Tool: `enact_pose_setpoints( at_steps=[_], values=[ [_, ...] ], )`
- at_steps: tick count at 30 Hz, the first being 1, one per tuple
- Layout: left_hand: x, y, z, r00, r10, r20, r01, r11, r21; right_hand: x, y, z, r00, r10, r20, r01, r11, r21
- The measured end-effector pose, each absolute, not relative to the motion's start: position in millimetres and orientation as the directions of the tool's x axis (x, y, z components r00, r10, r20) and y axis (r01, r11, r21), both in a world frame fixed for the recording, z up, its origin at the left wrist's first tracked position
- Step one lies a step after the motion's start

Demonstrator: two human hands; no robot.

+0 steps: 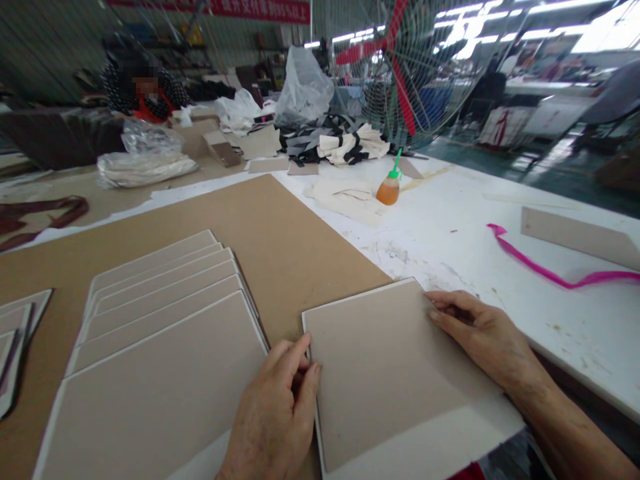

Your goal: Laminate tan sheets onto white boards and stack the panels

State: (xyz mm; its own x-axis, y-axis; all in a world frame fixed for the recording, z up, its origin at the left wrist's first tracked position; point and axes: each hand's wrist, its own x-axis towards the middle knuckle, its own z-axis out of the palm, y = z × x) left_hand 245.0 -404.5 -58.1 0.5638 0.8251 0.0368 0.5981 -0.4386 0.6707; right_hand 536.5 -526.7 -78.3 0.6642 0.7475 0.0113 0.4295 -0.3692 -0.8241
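Observation:
A flat beige panel with a pale border (380, 373) lies in front of me, its lower part reaching over the table's near edge. My left hand (280, 407) pinches its left edge between thumb and fingers. At the upper right edge, my right hand (475, 330) grips the same panel, thumb on top and fingers curled at the side. Left of it, several similar panels (160, 387) lie overlapped in a fanned row, close beside my left hand. Part of another group of panels (17, 340) shows at the far left.
A brown board (280, 233) covers much of the white table (440, 227). On the table are a glue bottle with green nozzle (389, 187), a pink ribbon (550, 270) and a grey-beige strip (575, 237). Beyond stand fabric scraps (345, 140), a caged fan (400, 67) and another person (143, 83).

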Motion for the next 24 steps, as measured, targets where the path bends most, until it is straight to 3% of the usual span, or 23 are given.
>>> enact_pose_setpoints(
  at_steps=[3, 5, 9, 12, 14, 16, 19, 24],
  values=[
    [245, -404, -59, 0.57, 0.819, 0.059, 0.598, -0.463, 0.655, 536, -526, -80, 0.639, 0.764, 0.091, 0.523, -0.345, -0.779],
    [246, -404, -59, 0.579, 0.813, 0.06, 0.604, -0.476, 0.639, 534, -524, -80, 0.57, 0.791, 0.222, 0.662, -0.281, -0.695],
    [247, -409, -59, 0.569, 0.81, 0.14, 0.632, -0.539, 0.557, 526, -520, -71, 0.221, 0.867, 0.446, 0.952, -0.094, -0.291],
    [248, -415, -60, 0.702, 0.673, 0.232, 0.58, -0.73, 0.362, 514, -514, -58, -0.147, 0.93, 0.336, 0.983, 0.174, -0.054],
    [248, -417, -60, 0.807, 0.551, 0.21, 0.504, -0.83, 0.24, 501, -511, -51, -0.324, 0.914, 0.245, 0.937, 0.347, -0.053],
    [248, -418, -59, 0.852, 0.492, 0.18, 0.459, -0.867, 0.194, 488, -511, -47, -0.393, 0.896, 0.204, 0.904, 0.418, -0.094],
    [245, -420, -54, 0.852, 0.48, 0.211, 0.435, -0.872, 0.227, 481, -519, -50, -0.348, 0.918, 0.19, 0.924, 0.37, -0.095],
    [244, -427, -49, 0.825, 0.483, 0.292, 0.4, -0.865, 0.301, 516, -545, -59, -0.144, 0.967, 0.209, 0.986, 0.157, -0.047]
  ],
)
